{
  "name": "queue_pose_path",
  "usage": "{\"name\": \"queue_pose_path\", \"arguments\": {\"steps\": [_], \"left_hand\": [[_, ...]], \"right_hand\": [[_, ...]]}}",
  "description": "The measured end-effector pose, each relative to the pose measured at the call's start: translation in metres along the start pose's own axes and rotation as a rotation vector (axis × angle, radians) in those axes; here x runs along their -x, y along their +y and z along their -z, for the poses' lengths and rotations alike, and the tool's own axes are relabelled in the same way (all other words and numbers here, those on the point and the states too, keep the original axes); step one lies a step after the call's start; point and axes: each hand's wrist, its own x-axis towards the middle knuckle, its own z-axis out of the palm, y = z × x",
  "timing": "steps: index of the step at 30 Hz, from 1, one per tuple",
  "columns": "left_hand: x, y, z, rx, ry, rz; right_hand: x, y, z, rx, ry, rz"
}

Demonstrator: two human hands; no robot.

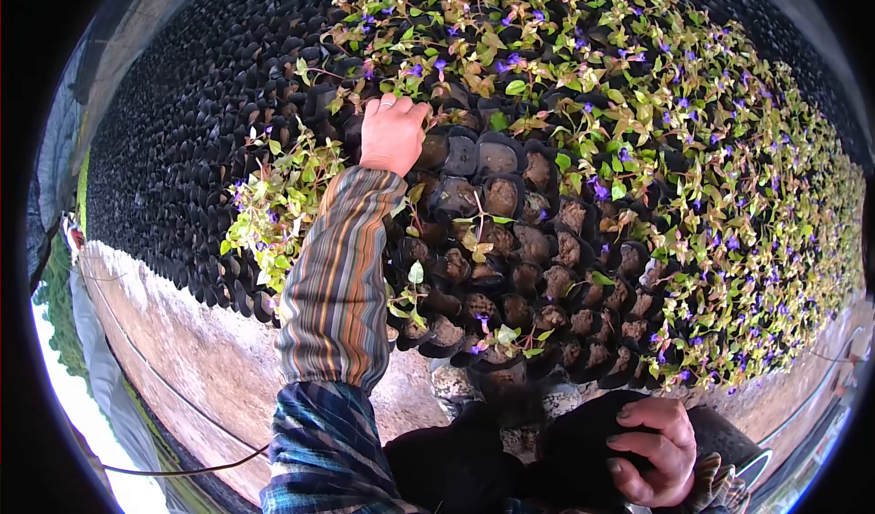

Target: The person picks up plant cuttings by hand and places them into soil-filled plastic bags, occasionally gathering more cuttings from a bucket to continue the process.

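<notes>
My left hand, a ring on one finger, stretches forward over the rows of pots from a striped sleeve cover. Its fingers are bent down and closed at the edge of the flowering plants; whatever they grip is hidden beneath them. Just right of it stand black pots of soil with no plant showing. A leafy clump with small purple flowers lies left of the forearm. Low in the view, my right hand is beside my dark-clothed knee, its fingers loosely bent and apart, with nothing seen in them.
Densely packed flowering plants spread across the right and back. Many dark pots fill the left. A few small seedlings stand among the nearer pots. Pale ground runs along the front, with a thin hose or cable at lower left.
</notes>
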Motion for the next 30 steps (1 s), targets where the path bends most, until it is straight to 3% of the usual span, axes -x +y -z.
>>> {"name": "queue_pose_path", "arguments": {"steps": [2,4,7,11,15,18,19,23,30], "left_hand": [[0.0,0.002,-0.001,-0.009,-0.049,0.018],[0.001,0.007,0.011,0.098,0.085,0.088],[0.02,-0.01,0.007,0.929,0.249,0.64],[0.048,-0.024,0.037,1.136,0.217,0.913],[0.067,-0.033,0.014,1.215,0.232,0.957],[0.074,-0.046,-0.013,0.952,0.178,0.836],[0.074,-0.046,-0.02,1.036,0.279,0.848],[0.075,-0.045,-0.032,1.016,0.299,0.862],[0.073,-0.032,-0.021,0.73,0.136,0.848]], "right_hand": [[0.003,0.003,-0.004,0.021,0.006,0.014],[0.002,0.001,-0.003,0.041,0.018,0.024],[0.006,0.002,-0.002,0.024,0.045,0.009],[0.006,0.004,-0.004,-0.015,0.054,0.028],[0.001,0.003,-0.007,-0.022,0.024,0.045],[0.001,0.002,-0.007,-0.013,0.024,0.034],[0.002,0.002,-0.007,-0.014,0.027,0.026],[0.001,0.001,-0.006,-0.008,0.03,0.002],[-0.002,0.008,-0.008,-0.044,0.009,0.055]]}}
